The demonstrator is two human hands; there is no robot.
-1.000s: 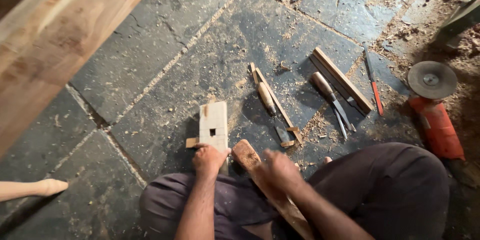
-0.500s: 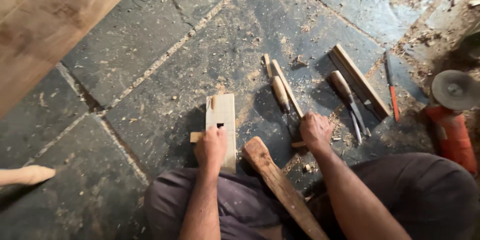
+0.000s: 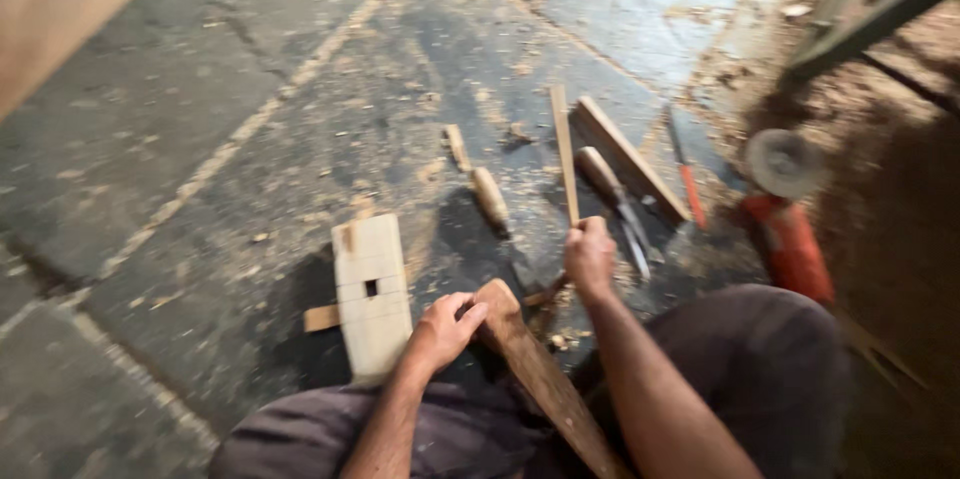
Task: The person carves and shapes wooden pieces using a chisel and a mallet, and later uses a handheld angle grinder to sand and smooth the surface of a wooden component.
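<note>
My right hand (image 3: 589, 257), which half a second ago was reaching among the tools, is now closed around the lower end of a thin wooden strip (image 3: 565, 154), tipping it up off the stone floor (image 3: 200, 139) just right of centre. My left hand (image 3: 440, 331) has left the pale mortised block (image 3: 371, 291) and rests its loosely curled fingers on the head of the wooden mallet (image 3: 530, 364) at lower centre. I judge the strip is picked. The chisel (image 3: 489, 196) lies untouched.

chisels (image 3: 490, 197): 2 | wood strips (image 3: 565, 154): 2 | grinder (image 3: 790, 229): 1 | mallet (image 3: 535, 369): 1
</note>
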